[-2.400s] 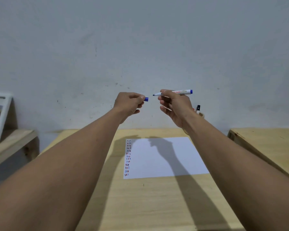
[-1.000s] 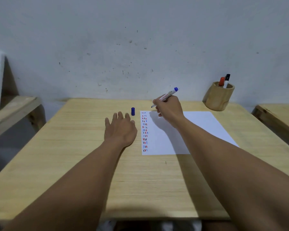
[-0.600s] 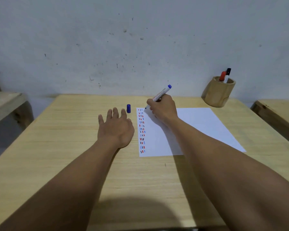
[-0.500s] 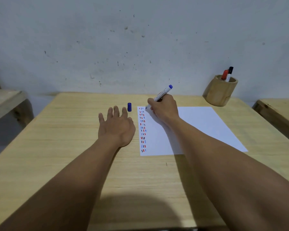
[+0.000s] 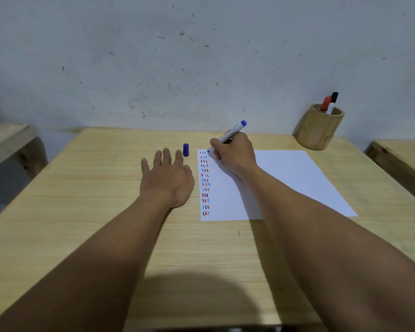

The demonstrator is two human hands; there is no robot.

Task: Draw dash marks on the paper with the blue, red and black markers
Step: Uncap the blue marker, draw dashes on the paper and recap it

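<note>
A white sheet of paper [image 5: 285, 178] lies on the wooden table [image 5: 106, 212], with a column of blue, red and black dash marks [image 5: 205, 183] down its left edge. My right hand [image 5: 235, 152] grips the uncapped blue marker [image 5: 230, 133], its tip touching the paper's top left corner beside the column. The marker's blue cap [image 5: 186, 150] stands on the table just left of the paper. My left hand [image 5: 167, 178] lies flat on the table, fingers spread, holding nothing, just short of the cap.
A wooden cup [image 5: 318, 128] at the table's back right holds the red marker [image 5: 325, 103] and the black marker [image 5: 333, 101]. A grey wall rises behind the table. Another wooden surface [image 5: 403, 154] sits at right, and a wooden shelf [image 5: 5, 140] at left.
My hands came down from mid-air: the left set the blue cap down and went flat on the table. The right brought the marker tip onto the paper's top left corner.
</note>
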